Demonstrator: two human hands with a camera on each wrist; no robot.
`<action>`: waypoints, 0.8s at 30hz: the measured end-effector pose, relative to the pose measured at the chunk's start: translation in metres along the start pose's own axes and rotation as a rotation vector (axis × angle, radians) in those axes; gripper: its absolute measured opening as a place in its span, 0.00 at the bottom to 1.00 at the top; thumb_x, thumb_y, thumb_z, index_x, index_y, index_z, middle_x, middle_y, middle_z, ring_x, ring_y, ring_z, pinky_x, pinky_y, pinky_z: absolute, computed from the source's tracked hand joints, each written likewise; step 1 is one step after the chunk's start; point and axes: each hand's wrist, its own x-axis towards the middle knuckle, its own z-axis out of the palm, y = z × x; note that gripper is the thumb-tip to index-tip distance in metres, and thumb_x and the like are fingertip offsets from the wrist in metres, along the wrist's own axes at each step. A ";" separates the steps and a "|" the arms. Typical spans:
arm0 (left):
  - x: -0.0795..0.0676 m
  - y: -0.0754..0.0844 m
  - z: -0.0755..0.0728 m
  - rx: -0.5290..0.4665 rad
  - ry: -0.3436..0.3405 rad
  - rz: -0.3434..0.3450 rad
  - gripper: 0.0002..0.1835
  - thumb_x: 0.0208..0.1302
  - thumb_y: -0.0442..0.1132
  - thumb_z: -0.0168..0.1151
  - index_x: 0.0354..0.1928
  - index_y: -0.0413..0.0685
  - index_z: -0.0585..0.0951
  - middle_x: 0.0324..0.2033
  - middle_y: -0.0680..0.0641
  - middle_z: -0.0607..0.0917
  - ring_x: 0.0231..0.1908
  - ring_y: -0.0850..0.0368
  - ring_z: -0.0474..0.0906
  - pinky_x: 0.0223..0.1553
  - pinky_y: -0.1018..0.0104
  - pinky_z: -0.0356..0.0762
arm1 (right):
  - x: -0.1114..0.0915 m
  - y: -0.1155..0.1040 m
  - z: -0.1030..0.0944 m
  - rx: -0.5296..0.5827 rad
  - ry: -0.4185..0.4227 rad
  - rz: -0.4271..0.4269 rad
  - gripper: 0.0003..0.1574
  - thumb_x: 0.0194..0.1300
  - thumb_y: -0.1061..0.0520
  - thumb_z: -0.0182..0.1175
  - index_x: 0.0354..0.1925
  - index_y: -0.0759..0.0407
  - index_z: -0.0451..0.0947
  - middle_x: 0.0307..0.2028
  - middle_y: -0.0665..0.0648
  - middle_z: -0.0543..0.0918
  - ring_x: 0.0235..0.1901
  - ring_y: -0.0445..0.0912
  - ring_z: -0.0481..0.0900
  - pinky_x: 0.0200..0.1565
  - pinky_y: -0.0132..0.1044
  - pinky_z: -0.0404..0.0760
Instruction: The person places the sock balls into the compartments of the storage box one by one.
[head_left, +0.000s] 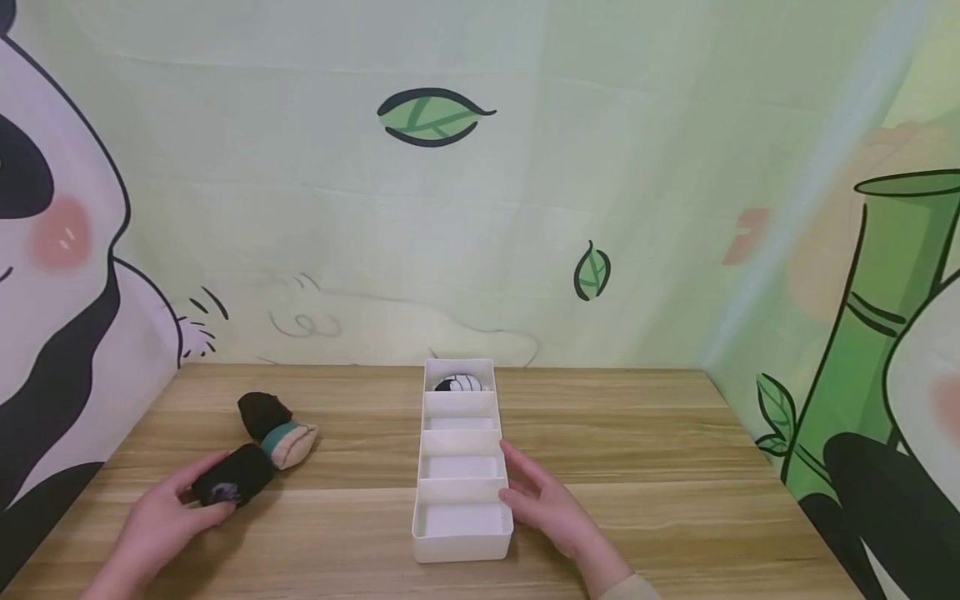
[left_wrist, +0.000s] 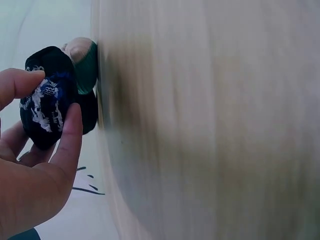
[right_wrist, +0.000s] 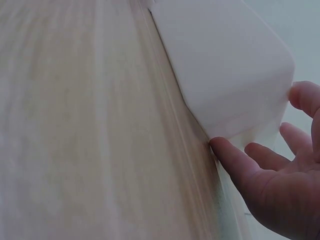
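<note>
On tabletop [head_left: 637,467], white box [head_left: 462,548] lengthwise away

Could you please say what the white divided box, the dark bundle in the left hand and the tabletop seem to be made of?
White divided box: probably smooth plastic, by its thin walls and rounded corners.
Dark bundle: seemingly matte fabric, perhaps knit, given its bulging shape and pale, textured pattern.
Tabletop: wood or laminate, low-sheen, from its streaky grain.

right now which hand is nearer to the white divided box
Right. The right hand touches the right side of the white divided box; the left hand is well off to its left, holding a black bundle.
</note>
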 end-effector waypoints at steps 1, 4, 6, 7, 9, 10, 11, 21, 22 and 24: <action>0.000 0.002 0.001 -0.002 0.004 0.011 0.43 0.55 0.46 0.75 0.70 0.39 0.68 0.61 0.24 0.71 0.53 0.30 0.74 0.41 0.58 0.68 | 0.000 0.000 0.000 -0.001 0.001 0.000 0.45 0.70 0.62 0.59 0.77 0.60 0.49 0.74 0.70 0.51 0.68 0.66 0.62 0.61 0.50 0.73; 0.000 0.006 0.004 -0.006 0.018 0.036 0.42 0.54 0.45 0.76 0.69 0.38 0.70 0.60 0.25 0.73 0.52 0.32 0.76 0.40 0.60 0.69 | 0.000 0.000 0.000 -0.006 0.006 0.001 0.45 0.70 0.63 0.59 0.77 0.60 0.50 0.74 0.71 0.52 0.68 0.66 0.61 0.61 0.50 0.73; 0.000 0.009 0.006 -0.008 0.017 0.043 0.42 0.54 0.44 0.76 0.69 0.39 0.70 0.60 0.25 0.73 0.51 0.32 0.76 0.40 0.60 0.69 | 0.000 0.000 0.000 -0.011 0.011 0.003 0.45 0.70 0.63 0.59 0.77 0.60 0.50 0.74 0.70 0.52 0.68 0.67 0.61 0.60 0.50 0.73; 0.000 0.011 0.007 -0.008 0.014 0.043 0.42 0.54 0.45 0.76 0.69 0.39 0.70 0.60 0.25 0.73 0.51 0.32 0.76 0.39 0.60 0.69 | 0.000 0.000 0.000 -0.011 0.012 0.004 0.45 0.70 0.63 0.59 0.77 0.60 0.50 0.74 0.70 0.52 0.68 0.67 0.61 0.60 0.51 0.73; 0.000 0.014 0.009 -0.012 0.015 0.058 0.42 0.54 0.44 0.76 0.69 0.40 0.70 0.60 0.26 0.74 0.52 0.33 0.76 0.40 0.59 0.69 | 0.000 0.000 0.001 -0.013 0.015 0.003 0.45 0.70 0.63 0.59 0.77 0.59 0.50 0.74 0.70 0.52 0.68 0.67 0.61 0.60 0.51 0.73; 0.000 0.016 0.010 -0.013 0.019 0.068 0.41 0.53 0.44 0.76 0.69 0.40 0.70 0.60 0.27 0.74 0.52 0.33 0.75 0.40 0.58 0.69 | 0.000 -0.001 0.001 -0.013 0.015 0.004 0.45 0.70 0.63 0.59 0.77 0.59 0.50 0.74 0.70 0.52 0.68 0.67 0.61 0.60 0.51 0.73; 0.000 0.018 0.011 -0.017 0.019 0.074 0.41 0.53 0.44 0.76 0.69 0.40 0.71 0.60 0.27 0.74 0.52 0.34 0.75 0.40 0.58 0.69 | -0.001 -0.001 0.001 -0.014 0.016 0.004 0.45 0.70 0.63 0.59 0.77 0.59 0.50 0.74 0.70 0.52 0.68 0.67 0.61 0.60 0.51 0.73; -0.003 0.042 0.021 -0.081 0.012 0.121 0.41 0.51 0.41 0.77 0.69 0.44 0.72 0.61 0.30 0.74 0.53 0.35 0.75 0.44 0.57 0.73 | 0.000 -0.001 0.001 -0.003 0.007 0.000 0.45 0.70 0.64 0.58 0.77 0.60 0.49 0.74 0.70 0.52 0.68 0.67 0.61 0.60 0.50 0.73; -0.003 0.044 0.022 -0.083 0.010 0.124 0.41 0.51 0.41 0.77 0.69 0.44 0.72 0.61 0.30 0.74 0.53 0.35 0.75 0.44 0.56 0.73 | -0.001 -0.001 0.001 -0.004 0.007 0.000 0.45 0.70 0.64 0.58 0.77 0.60 0.49 0.74 0.70 0.52 0.68 0.67 0.61 0.60 0.50 0.73; -0.002 0.049 0.024 -0.090 0.009 0.133 0.41 0.51 0.40 0.77 0.69 0.44 0.72 0.61 0.30 0.74 0.53 0.36 0.75 0.44 0.57 0.74 | -0.001 -0.001 0.001 -0.004 0.007 -0.001 0.45 0.70 0.64 0.58 0.77 0.60 0.49 0.74 0.70 0.52 0.68 0.67 0.61 0.60 0.50 0.73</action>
